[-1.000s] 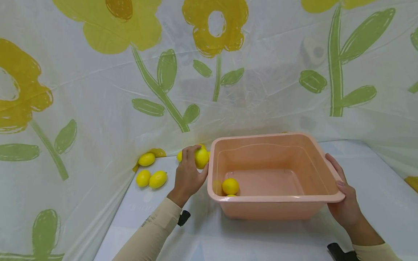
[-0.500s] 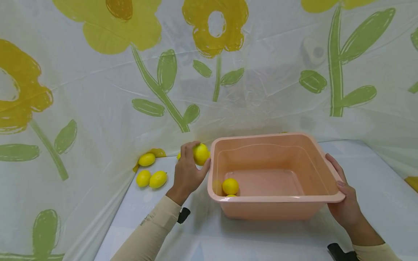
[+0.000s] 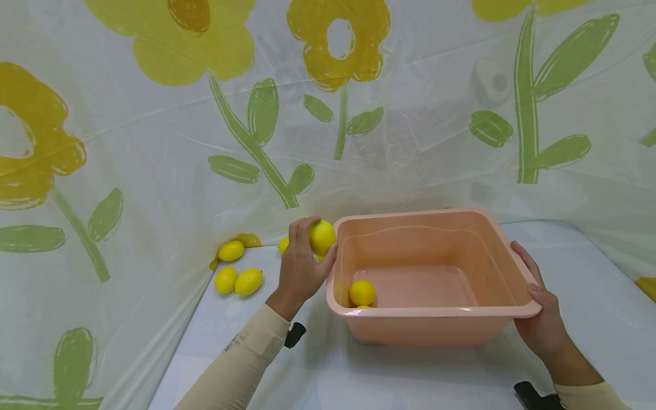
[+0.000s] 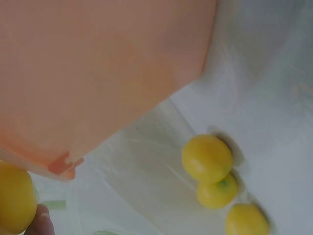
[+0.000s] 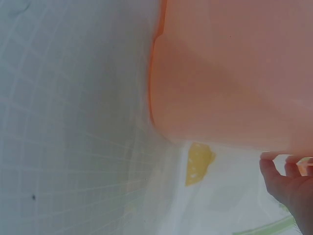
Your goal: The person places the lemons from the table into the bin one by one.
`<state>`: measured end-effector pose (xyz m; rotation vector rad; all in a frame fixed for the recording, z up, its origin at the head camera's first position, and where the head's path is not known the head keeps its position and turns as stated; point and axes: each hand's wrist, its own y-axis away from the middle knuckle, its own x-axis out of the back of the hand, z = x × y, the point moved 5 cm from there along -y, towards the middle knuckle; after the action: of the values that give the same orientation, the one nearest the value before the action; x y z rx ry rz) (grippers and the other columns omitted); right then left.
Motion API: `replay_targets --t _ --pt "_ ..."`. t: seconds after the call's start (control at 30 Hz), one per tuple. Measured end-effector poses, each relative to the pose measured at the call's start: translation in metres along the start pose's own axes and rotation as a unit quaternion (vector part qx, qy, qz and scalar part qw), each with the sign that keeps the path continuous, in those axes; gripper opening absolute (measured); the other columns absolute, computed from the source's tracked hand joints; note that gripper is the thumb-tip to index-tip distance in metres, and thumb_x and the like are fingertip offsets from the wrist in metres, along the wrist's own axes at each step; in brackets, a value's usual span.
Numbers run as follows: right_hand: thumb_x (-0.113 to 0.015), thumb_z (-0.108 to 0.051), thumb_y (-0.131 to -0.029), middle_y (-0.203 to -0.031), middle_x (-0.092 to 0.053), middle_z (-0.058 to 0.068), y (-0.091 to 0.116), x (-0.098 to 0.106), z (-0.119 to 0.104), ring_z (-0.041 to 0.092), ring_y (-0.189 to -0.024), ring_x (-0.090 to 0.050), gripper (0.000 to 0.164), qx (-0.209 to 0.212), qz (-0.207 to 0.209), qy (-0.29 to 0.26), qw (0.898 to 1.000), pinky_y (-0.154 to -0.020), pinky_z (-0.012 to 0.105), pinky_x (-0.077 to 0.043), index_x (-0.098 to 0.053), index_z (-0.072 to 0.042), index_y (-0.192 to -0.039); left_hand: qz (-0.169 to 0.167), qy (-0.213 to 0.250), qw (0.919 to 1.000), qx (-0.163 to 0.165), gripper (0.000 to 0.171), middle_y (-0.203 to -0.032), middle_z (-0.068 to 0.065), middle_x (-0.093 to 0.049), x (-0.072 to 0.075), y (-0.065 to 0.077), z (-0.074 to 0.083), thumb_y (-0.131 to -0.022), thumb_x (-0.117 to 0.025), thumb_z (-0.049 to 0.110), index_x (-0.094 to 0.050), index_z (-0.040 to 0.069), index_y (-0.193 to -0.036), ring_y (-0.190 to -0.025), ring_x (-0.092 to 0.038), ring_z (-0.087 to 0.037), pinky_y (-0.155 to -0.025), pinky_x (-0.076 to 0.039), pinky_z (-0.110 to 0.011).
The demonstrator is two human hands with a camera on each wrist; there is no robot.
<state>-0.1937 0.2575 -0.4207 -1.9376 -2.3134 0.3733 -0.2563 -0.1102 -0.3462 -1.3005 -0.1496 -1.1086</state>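
My left hand (image 3: 302,265) holds a yellow lemon (image 3: 322,237) between fingers and thumb, just beside the left rim of a pink plastic basin (image 3: 425,327). The left wrist view shows that held lemon (image 4: 15,198) close to the basin's rim, with a fingertip against it. On the far side, my right hand (image 3: 540,310) grips the basin's right rim. One lemon (image 3: 361,292) lies inside the basin at the left, and the top of another shows just behind the front rim. From the right wrist, the basin's outer wall (image 5: 234,83) fills much of the view, with fingers (image 5: 276,176) at its rim.
Left of the basin, several loose lemons (image 3: 248,282) lie on the white table (image 3: 359,378). One more lemon (image 3: 283,245) is partly hidden behind my left hand. A flower-printed plastic sheet (image 3: 410,142) hangs behind and beside the table.
My left hand has raised its lemon slightly and shifted right, up to the basin's left rim. The right hand and the basin stay where they were.
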Motion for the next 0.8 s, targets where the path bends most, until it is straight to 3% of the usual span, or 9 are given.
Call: replay_targets --t 0.33,0.8 --pt "-0.013 -0.028 -0.09 -0.153 0.0 -0.007 0.0 -0.001 -0.001 0.01 -0.133 -0.018 0.059 0.0 0.003 0.0 1.0 -0.088 0.011 -0.036 0.001 -0.034 -0.147 -0.007 0.031 0.9994 -0.011 0.061 -0.124 -0.008 -0.042 -0.006 -0.007 0.012 -0.082 -0.064 0.036 -0.034 0.017 -0.132 -0.084 -0.058 -0.019 -0.075 -0.054 -0.027" --pt "-0.012 -0.028 -0.091 -0.153 0.002 -0.007 0.0 -0.001 -0.002 0.009 -0.134 -0.016 0.058 0.006 -0.005 0.001 1.0 -0.089 0.011 -0.035 0.001 -0.034 -0.147 -0.043 0.025 0.9987 0.008 0.061 -0.12 -0.007 -0.044 -0.01 -0.013 0.028 -0.082 -0.064 0.038 -0.033 0.02 -0.132 -0.079 -0.058 -0.017 -0.072 -0.053 -0.026"
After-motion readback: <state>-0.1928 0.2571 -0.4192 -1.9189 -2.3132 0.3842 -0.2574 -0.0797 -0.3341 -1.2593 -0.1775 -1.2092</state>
